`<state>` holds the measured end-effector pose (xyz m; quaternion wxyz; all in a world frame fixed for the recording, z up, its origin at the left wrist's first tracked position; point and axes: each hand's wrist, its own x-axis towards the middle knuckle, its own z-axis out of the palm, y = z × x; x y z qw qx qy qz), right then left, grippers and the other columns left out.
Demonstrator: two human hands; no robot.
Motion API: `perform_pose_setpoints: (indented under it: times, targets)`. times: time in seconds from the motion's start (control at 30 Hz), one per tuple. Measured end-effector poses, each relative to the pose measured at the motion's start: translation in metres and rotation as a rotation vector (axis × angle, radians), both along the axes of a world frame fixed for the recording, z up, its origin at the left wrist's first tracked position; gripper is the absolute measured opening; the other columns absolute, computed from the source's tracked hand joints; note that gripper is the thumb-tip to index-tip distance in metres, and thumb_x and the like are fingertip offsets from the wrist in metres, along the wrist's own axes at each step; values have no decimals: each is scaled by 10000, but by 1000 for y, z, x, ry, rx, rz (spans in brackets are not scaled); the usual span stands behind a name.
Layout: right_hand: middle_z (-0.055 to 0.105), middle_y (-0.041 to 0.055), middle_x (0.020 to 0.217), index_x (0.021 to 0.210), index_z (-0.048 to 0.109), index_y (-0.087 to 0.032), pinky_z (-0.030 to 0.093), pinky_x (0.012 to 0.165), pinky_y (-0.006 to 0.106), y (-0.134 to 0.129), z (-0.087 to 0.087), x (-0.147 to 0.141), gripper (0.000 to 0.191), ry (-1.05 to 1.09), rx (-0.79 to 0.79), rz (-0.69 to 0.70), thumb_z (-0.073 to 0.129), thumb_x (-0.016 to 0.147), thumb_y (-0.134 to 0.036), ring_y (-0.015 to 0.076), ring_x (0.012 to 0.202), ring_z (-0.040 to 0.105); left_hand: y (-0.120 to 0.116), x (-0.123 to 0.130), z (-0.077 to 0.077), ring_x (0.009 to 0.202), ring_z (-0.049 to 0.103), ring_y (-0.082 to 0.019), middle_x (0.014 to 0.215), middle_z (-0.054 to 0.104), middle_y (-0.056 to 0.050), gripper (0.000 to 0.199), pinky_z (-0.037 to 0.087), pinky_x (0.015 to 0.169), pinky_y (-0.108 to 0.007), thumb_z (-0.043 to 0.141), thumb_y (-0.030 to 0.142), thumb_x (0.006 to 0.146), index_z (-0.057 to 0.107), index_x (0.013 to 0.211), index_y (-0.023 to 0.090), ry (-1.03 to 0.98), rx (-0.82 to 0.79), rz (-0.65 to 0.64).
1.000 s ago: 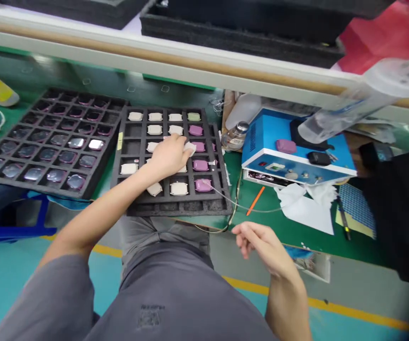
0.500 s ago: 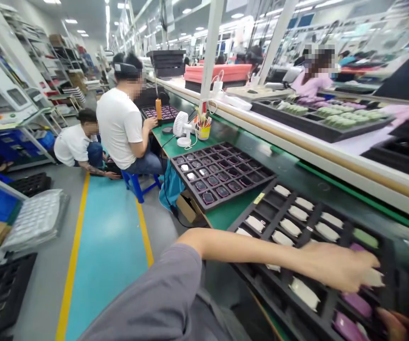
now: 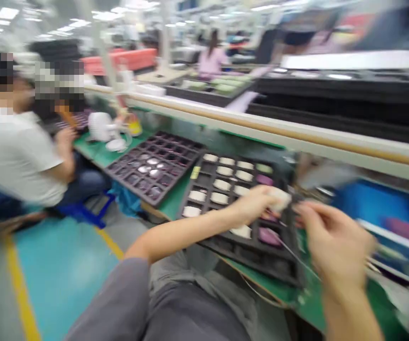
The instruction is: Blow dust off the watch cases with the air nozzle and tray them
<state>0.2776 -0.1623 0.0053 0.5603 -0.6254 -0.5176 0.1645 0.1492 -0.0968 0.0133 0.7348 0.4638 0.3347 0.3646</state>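
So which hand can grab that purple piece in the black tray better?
Probably the right hand: its fingers look empty, and it hangs just beside the foam tray. The left hand is nearer, but its fingers press a blurry white thing.

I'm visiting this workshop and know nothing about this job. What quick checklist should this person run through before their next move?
1. Left hand has a firm grip on the white wipe: ok, it appears pinched in the fingers.
2. Pale pieces sit in separate cells of the black foam tray: ok for those in view.
3. Pink piece sits properly in its cell: cannot tell, too blurred.
4. Thin wire stays off the tray: not ok, it crosses the tray's right side.
5. Right hand has hold of the wire: cannot tell, too blurred.
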Motion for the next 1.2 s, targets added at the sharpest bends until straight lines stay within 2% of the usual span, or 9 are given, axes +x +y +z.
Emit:
perform_pose_setpoints:
  times: [0.03, 0.13, 0.3, 0.53, 0.7, 0.87, 1.03, 1.2]
  targets:
    - [732, 77, 805, 898, 754, -224, 551, 661, 385, -4, 4, 3, 219, 40, -23, -41, 722, 868, -438, 215, 662, 661, 0, -2, 4, 500, 529, -89, 688, 605, 8, 87, 381, 414, -158, 590, 162, 769, 625, 842, 195, -41, -13, 14]
    - [749, 48, 840, 946, 756, -199, 573, 673, 337, 0, 20, 5, 213, 176, 32, 48, 722, 861, -392, 181, 690, 681, 6, -5, 14, 555, 513, -82, 742, 579, 15, 184, 378, 476, -157, 637, 258, 828, 601, 991, 180, -145, -40, -43]
    - [755, 23, 862, 1010, 744, -198, 566, 657, 262, 0, 34, 4, 178, 235, 90, 139, 715, 870, -305, 138, 707, 688, -7, -2, 22, 601, 509, -100, 774, 570, 0, 266, 376, 521, -195, 722, 299, 831, 599, 1016, 153, -199, -38, -57]
    - [738, 23, 808, 1011, 710, -181, 527, 618, 260, -7, 26, 9, 185, 186, 29, 139, 709, 845, -262, 141, 682, 674, -14, 2, 17, 635, 516, -107, 808, 570, 3, 276, 397, 568, -223, 724, 306, 842, 587, 1034, 162, -211, 20, -30]
    - [735, 21, 799, 1046, 709, -194, 543, 638, 275, -7, 27, 9, 195, 115, -31, 165, 689, 858, -244, 153, 693, 682, -18, 0, 12, 680, 518, -110, 874, 571, 8, 298, 422, 596, -232, 728, 345, 852, 588, 1065, 191, -82, 180, 42]
    - [769, 42, 919, 1083, 731, -194, 574, 751, 300, -6, 26, 16, 217, 201, -82, 344, 674, 893, -281, 172, 826, 723, -19, -4, 11, 677, 520, -111, 891, 572, 1, 344, 425, 603, -235, 706, 395, 867, 574, 1113, 194, 0, 227, 76]
    - [753, 30, 799, 1100, 706, -167, 537, 649, 288, -4, 23, 19, 326, 341, -132, 384, 752, 842, -361, 158, 687, 683, -23, -6, 12, 638, 476, -104, 837, 534, 17, 322, 388, 565, -230, 676, 425, 909, 572, 1105, 192, 20, 229, 24]
    - [718, -3, 726, 1140, 664, -161, 509, 629, 274, 0, 18, 19, 368, 299, -160, 372, 753, 820, -319, 137, 627, 637, -28, -6, 5, 604, 422, -99, 754, 471, 43, 255, 359, 552, -221, 599, 442, 985, 543, 1081, 213, 71, 302, 29]
